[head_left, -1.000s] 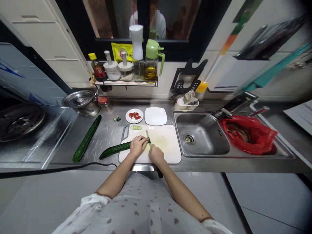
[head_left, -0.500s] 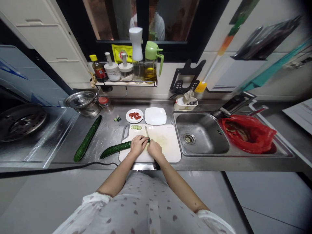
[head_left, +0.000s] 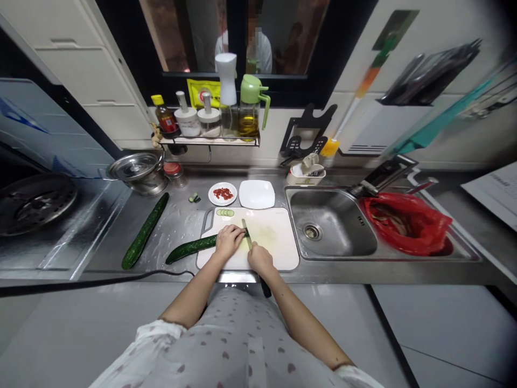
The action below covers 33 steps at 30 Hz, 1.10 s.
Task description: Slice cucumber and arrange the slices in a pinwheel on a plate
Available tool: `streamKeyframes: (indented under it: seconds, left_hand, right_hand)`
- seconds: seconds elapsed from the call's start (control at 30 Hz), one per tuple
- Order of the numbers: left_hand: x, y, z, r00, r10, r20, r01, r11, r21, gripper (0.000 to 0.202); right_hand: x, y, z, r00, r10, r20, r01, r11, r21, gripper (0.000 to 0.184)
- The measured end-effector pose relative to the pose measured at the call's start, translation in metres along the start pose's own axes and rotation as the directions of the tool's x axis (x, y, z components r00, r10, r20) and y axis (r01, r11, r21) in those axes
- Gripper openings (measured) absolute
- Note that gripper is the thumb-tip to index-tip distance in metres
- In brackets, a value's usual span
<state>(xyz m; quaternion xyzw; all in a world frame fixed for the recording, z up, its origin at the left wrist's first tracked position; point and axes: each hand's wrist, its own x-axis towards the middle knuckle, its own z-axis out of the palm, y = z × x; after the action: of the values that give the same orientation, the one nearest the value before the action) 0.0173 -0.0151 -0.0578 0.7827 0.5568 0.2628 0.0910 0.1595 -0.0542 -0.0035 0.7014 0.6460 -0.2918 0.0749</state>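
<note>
My left hand is closed over the cut end of a long green cucumber, pressing it onto the white cutting board. The cucumber's other end reaches past the board's left edge onto the counter. In my right hand is a kitchen knife with a black handle. Its blade stands right beside the cut end, close to my left fingertips. A short row of cucumber slices lies at the board's upper left. A second, whole cucumber rests on the counter to the left.
Behind the board stand a small plate of chopped red pieces and a white square plate. Cucumber scraps lie near a steel pot. To the right are the sink and a red plastic bag.
My right hand with the knife has moved slightly down and to the right, away from my left hand. The left hand and cucumber stay about where they were.
</note>
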Motion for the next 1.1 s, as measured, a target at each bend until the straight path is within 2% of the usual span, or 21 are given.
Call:
streamKeyframes:
  seconds: [0.37, 0.67, 1.1]
  left_hand:
    - [0.001, 0.001, 0.001, 1.000, -0.013, 0.001, 0.013, 1.000, 0.014, 0.025]
    - [0.001, -0.001, 0.000, 1.000, 0.001, 0.018, -0.001, 1.000, 0.002, 0.023]
    - [0.002, 0.003, -0.002, 0.996, -0.061, 0.072, 0.060, 0.998, 0.019, 0.026]
  right_hand:
    - [0.009, -0.007, -0.004, 1.000, 0.010, 0.014, -0.010, 1.000, 0.008, 0.031]
    - [0.022, -0.012, -0.010, 0.999, -0.039, -0.038, 0.040, 0.999, 0.033, 0.033]
    - [-0.002, 0.000, -0.003, 1.000, -0.010, 0.007, 0.010, 1.000, -0.014, 0.031]
